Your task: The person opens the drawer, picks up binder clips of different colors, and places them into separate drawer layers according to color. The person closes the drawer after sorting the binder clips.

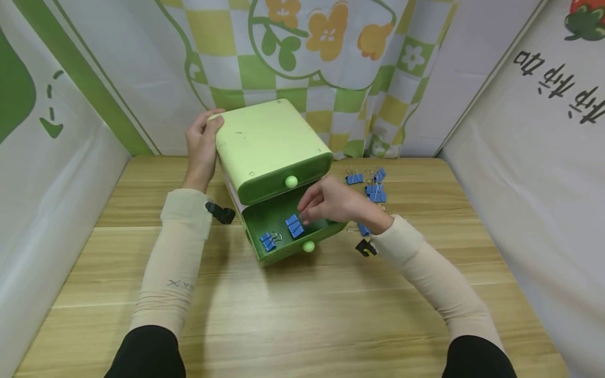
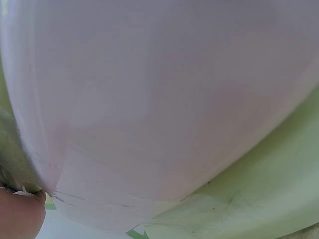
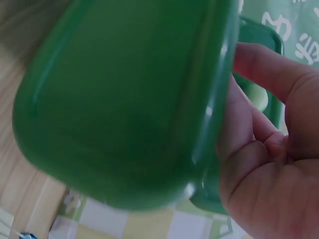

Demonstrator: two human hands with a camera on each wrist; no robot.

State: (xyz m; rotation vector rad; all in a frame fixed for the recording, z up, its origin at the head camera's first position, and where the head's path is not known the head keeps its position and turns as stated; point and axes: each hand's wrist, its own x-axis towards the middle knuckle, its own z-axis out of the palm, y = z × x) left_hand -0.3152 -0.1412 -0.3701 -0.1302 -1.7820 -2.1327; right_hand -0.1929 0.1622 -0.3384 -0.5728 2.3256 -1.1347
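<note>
A light-green two-drawer box [image 1: 274, 144] stands turned at an angle on the table, its lower drawer [image 1: 331, 231] pulled out. My left hand [image 1: 200, 147] grips the box's upper left rear corner; in the left wrist view the pale side wall [image 2: 149, 109] fills most of the picture. Bent fingers of my right hand [image 1: 331, 202] reach over the lower drawer, fingertips right beside a blue binder clip [image 1: 294, 226]. Whether they pinch that clip cannot be told; the drawer [image 3: 124, 109] hides the tips in the right wrist view. Another blue binder clip [image 1: 268, 241] lies in the drawer's left front corner.
Several blue binder clips [image 1: 375, 192] lie on the wooden table [image 1: 302, 315] to the right of the box, one partly behind my right wrist. The upper drawer, with its round knob [image 1: 291, 182], is closed. A checkered curtain [image 1: 264, 68] hangs behind the box.
</note>
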